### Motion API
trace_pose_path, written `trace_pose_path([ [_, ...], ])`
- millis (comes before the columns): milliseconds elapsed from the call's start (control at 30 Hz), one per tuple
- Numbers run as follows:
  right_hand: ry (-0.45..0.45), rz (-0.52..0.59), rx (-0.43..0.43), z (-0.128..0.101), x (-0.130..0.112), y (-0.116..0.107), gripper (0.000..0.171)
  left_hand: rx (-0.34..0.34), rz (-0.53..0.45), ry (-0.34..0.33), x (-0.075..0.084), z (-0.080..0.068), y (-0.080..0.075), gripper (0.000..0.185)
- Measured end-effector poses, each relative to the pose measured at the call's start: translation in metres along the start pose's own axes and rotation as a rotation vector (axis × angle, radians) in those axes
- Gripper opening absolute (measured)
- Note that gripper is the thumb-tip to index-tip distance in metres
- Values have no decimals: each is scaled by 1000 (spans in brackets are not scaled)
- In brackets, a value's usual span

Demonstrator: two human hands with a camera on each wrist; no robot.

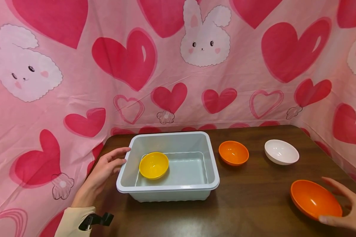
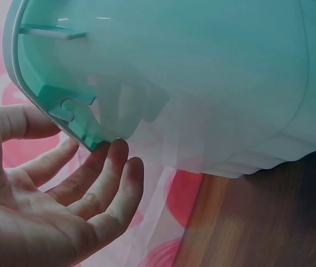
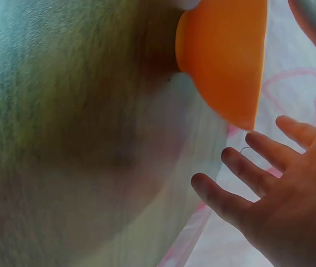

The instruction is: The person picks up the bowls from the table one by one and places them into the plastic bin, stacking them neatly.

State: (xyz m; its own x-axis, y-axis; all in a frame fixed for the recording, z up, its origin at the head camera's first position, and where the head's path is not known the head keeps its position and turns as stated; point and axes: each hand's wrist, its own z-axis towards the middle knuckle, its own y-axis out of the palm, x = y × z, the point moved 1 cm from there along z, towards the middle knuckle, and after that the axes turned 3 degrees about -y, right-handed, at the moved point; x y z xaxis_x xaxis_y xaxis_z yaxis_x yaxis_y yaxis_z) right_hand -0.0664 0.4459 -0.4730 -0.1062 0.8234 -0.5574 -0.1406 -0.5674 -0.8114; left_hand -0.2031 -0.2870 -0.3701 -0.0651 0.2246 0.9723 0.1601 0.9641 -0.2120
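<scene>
- While the left hand [image 1: 102, 172] lies at the left side of the tub [image 1: 169, 189], its fingers are loosely spread and nearly straight; in the left wrist view the fingertips [image 2: 116, 153] sit right at the tub's rim [image 2: 47, 105], but I cannot tell whether they touch it.
- Inside the tub, a yellow bowl [image 1: 153, 165] rests on the floor at the left end, tilted slightly against the wall.
- At the near right edge of the table [image 1: 249, 210], the right hand [image 1: 348, 212] is cupped around the near orange bowl [image 1: 314, 199], fingers spread, the thumb low in front of the bowl and the other fingers behind it.
- From the right wrist view the fingers [image 3: 247, 169] are apart and extended, with a gap between them and the bowl's [image 3: 227, 61] underside; no grip shows.
- That bowl stands on the table, well apart from the tub.
- Just to the right of the tub stands a second orange bowl [image 1: 233, 152], and farther right a white bowl [image 1: 281, 151], both upright on the brown tabletop.
- Pink cloth [image 1: 77, 82] printed with hearts and rabbits hangs behind and along both sides of the table.
</scene>
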Motion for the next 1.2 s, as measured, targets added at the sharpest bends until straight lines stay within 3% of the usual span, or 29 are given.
trace_pose_path([
  [533, -135, 109, 38, -7, 8, 6, 125, 7, -27, 12, -1, -2, 1, 50],
  [733, -91, 123, 35, -7, 4, 9, 120, 8, -31, 19, -2, -2, 2, 50],
  [867, -106, 128, 47, -6, 0, 11, 119, 6, -33, 20, -1, -2, 2, 50],
  [1200, -84, 66, -37, -1, 2, 8, 120, 11, -35, 21, -1, -2, 2, 50],
])
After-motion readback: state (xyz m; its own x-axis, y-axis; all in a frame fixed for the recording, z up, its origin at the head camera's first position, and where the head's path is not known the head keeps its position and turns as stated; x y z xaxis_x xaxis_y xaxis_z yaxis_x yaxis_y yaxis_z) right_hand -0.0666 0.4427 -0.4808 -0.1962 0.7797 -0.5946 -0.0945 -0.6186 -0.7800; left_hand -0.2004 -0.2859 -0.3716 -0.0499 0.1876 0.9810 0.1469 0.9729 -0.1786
